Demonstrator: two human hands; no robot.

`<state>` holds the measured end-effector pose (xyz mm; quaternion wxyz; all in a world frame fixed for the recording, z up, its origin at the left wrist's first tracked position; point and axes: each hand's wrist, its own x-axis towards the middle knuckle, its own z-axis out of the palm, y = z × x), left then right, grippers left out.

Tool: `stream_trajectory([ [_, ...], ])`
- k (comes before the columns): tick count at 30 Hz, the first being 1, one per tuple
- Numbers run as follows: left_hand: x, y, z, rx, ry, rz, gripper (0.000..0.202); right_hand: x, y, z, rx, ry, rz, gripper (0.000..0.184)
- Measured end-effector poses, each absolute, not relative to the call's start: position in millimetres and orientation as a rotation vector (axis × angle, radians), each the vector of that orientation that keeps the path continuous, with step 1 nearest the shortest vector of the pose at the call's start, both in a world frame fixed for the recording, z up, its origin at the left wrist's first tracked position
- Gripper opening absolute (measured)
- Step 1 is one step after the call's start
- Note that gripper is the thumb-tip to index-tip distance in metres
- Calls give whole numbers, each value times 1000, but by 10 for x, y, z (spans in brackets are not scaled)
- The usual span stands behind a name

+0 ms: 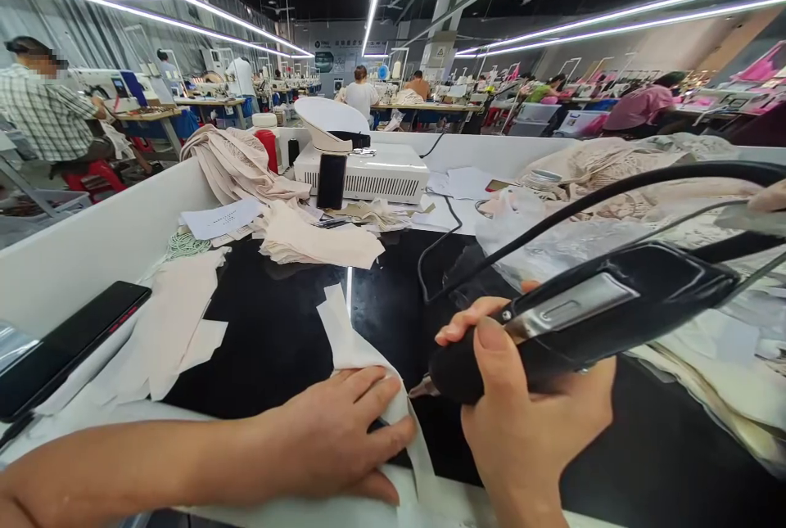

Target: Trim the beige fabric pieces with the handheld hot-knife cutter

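A pale fabric piece [353, 344] lies on the black glossy work surface. My left hand [332, 438] rests palm down on it, fingers stretched out and pressing the cloth flat. Held in my right hand [521, 413] is a black corded handheld tool [577, 315] with a silver lever on its side. Its narrow metal tip [422, 387] is at the right edge of the fabric, close to my left fingertips; whether it touches the cloth I cannot tell. A thick black cable [589, 200] arches from the tool.
Stacked fabric pieces [319, 240] lie ahead; more cut pieces [178, 323] and a phone [92, 340] are at left. Behind stands a white vented box [386, 172]. Plastic bags [534, 233] and heaped cloth [620, 164] fill the right. People sit at sewing stations beyond.
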<state>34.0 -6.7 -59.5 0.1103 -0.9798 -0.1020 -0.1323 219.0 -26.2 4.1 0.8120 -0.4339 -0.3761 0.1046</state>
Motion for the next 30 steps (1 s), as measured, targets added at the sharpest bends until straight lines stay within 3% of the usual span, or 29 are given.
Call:
stream_trajectory([
  [30,340,-74,-600,-2844,-297,-460,70,2168,-187,91,-882,-784,240,49],
])
